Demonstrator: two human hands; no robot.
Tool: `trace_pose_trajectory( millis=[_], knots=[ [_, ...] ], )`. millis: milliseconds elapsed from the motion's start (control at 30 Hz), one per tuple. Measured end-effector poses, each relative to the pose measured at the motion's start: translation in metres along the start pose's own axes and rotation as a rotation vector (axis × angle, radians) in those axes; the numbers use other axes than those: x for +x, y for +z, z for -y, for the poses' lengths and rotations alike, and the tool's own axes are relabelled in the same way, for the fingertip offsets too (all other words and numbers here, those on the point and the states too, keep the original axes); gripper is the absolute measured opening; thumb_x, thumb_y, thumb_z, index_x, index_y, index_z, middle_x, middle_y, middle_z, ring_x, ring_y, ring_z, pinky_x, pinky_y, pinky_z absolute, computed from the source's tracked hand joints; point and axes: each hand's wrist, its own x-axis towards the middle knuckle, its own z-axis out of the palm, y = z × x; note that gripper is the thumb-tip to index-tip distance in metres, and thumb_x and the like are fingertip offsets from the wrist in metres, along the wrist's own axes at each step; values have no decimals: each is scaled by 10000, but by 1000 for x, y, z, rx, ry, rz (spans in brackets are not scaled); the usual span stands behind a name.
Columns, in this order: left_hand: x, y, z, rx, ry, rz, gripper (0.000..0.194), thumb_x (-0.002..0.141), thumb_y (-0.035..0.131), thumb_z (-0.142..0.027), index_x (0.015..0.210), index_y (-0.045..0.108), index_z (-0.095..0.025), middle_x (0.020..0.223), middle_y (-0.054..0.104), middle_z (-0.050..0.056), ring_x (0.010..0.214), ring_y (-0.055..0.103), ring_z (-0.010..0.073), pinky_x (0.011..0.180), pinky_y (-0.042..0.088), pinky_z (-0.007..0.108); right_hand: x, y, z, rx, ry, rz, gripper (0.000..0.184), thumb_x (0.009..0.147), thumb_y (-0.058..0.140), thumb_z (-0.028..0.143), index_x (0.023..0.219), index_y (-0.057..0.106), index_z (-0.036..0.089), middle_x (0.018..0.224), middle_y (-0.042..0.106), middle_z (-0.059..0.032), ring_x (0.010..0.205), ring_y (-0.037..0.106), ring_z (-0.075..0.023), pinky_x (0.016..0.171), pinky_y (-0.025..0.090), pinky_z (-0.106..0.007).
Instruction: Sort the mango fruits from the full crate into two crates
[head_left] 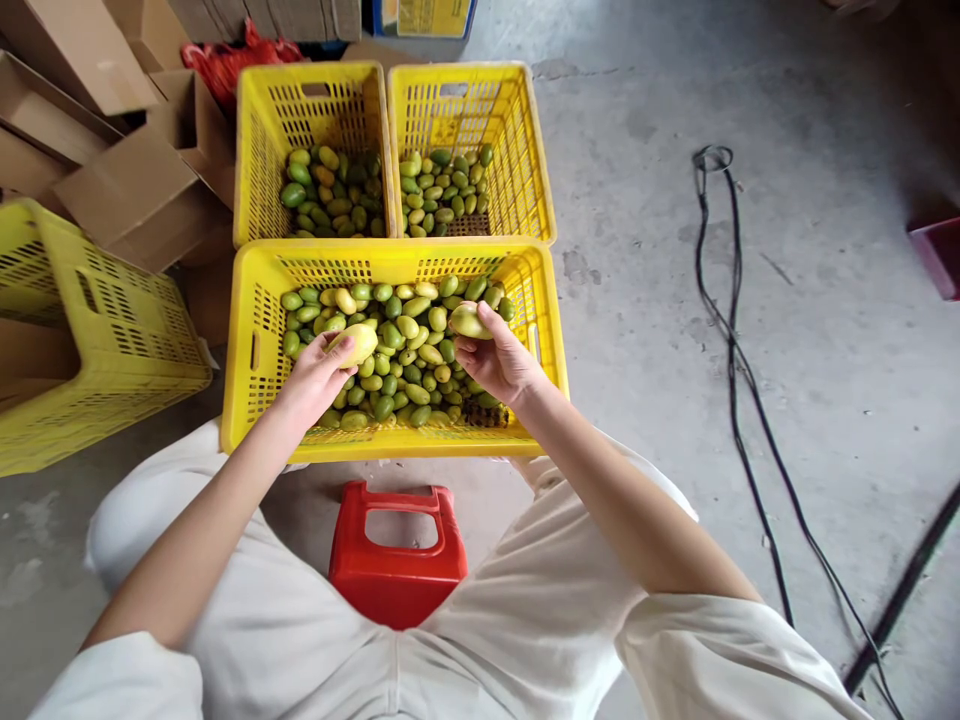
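Observation:
My left hand [319, 375] is closed around a pale yellow mango [358, 345], above the left part of the near yellow crate [397, 447]. In my right hand [499, 355] is a greenish-yellow mango [469, 321], gripped by thumb and fingers over the crate's right side. Below both hands lie many small oval mangoes [409, 327], green to yellow, spread across the crate's floor. A dark patch of bare bottom [486, 414] shows near the front right corner. Neither hand touches the crate walls.
Two yellow crates, left [259, 150] and right [529, 150], stand behind, both holding mangoes. Another yellow crate [127, 330] sits at left, near cardboard boxes [135, 190]. A red stool [397, 590] is between my legs. Black cable [731, 330] crosses the concrete floor at right.

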Motion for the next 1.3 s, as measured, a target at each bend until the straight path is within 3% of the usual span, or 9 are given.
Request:
trace_pose_trajectory(
  millis=[133,233,300,400,567,767,900,1067,1300],
  knots=[
    [-2,1,-3,6,-20,-23,359,800,1040,-347,965,747,-220,1041,795,73,905,711,171,718,551,226,2,-4,0,22,42,18,499,800,1028,495,930,609,258,861,679,7,652,530,-103,447,447,-182],
    [-1,5,-6,-14,-85,-55,230,907,924,-364,963,752,-222,980,775,84,867,720,186,676,560,237,2,-5,1,63,48,-11,470,770,1032,399,941,614,267,875,709,-5,733,664,-138,528,588,-196],
    [-1,7,-8,-38,-125,-64,218,926,877,-374,943,731,-213,915,758,83,859,738,199,676,585,248,1,-4,1,73,28,-2,482,709,1041,308,953,626,276,890,735,17,791,734,-146,647,664,-217],
    [-3,9,-9,-33,-179,-53,201,917,828,-344,903,676,-212,842,751,74,841,763,218,713,649,286,0,-3,1,9,-16,91,552,612,1054,212,969,640,283,907,762,55,850,789,-153,711,660,-223],
    [-6,6,-13,97,-182,48,257,823,860,-261,937,635,-213,1014,850,115,847,815,237,627,620,268,1,-4,-1,-130,-19,153,646,561,1149,338,982,665,261,928,801,19,861,781,-164,726,622,-243],
    [-6,3,-22,214,-108,132,512,747,1019,-333,1147,720,-225,878,803,35,623,697,152,482,415,190,3,-5,-5,-185,29,119,608,672,1139,518,898,644,246,820,719,24,760,676,-132,655,582,-220],
    [-6,5,-21,179,-88,56,409,864,962,-460,1027,689,-203,745,719,6,502,552,91,453,353,183,6,-7,-4,-153,113,98,469,872,1004,542,900,635,255,787,710,-13,698,672,-154,572,572,-226],
    [-4,8,-23,111,-136,-4,301,1040,770,-456,1011,701,-164,745,709,34,515,560,87,451,373,166,4,-4,3,-64,181,142,133,907,814,259,980,717,205,927,788,-62,796,716,-171,651,614,-235],
    [-1,8,-30,57,-178,-2,226,1042,600,-295,1130,771,-176,833,776,65,597,677,149,473,479,197,3,-7,4,-55,156,159,306,880,694,306,1163,763,212,974,789,-59,882,722,-224,749,635,-309]
  ],
)
